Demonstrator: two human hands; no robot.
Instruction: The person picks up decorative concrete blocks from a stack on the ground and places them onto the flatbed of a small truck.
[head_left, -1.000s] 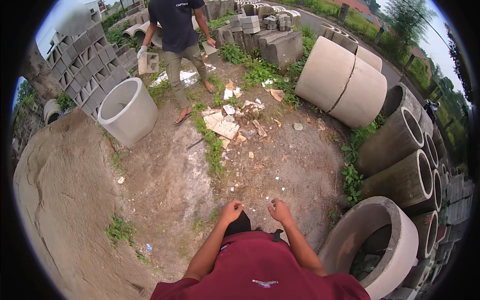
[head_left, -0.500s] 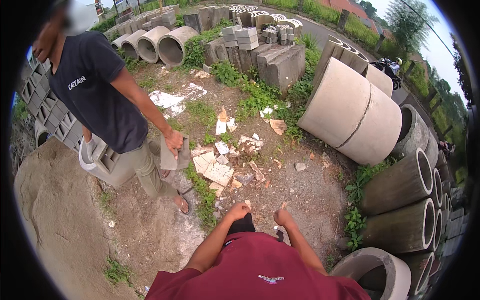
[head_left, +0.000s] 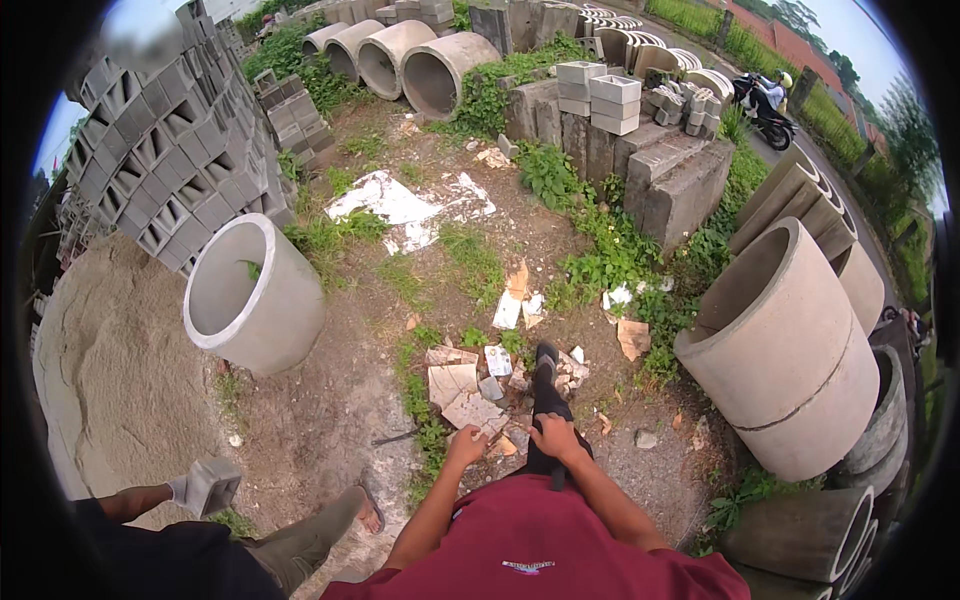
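Note:
Both of my hands hang low in front of my dark red shirt. My left hand (head_left: pixel 464 444) is loosely closed with nothing visible in it, above broken pale tile-like pieces (head_left: pixel 470 410) on the ground. Beside my dark trousers is my right hand (head_left: pixel 558 436), its fingers curled and no object showing in it. My foot (head_left: pixel 546 358) steps forward among the scraps. At the lower left another person carries a grey concrete block (head_left: pixel 207 487), with a hand at its side; that person's other hand is out of sight.
A short concrete ring (head_left: pixel 255 295) stands on the left, before a tall stack of hollow blocks (head_left: pixel 170 150) and a sand heap (head_left: pixel 110 340). Large concrete pipes (head_left: pixel 790 350) line the right side. Blocks (head_left: pixel 612 100) sit on slabs ahead. A motorcycle (head_left: pixel 768 110) is on the road.
I have walked forward, and the other person has passed from the upper left to the lower left beside me. The ring and block stack now show fully. A motorcycle rider shows closer.

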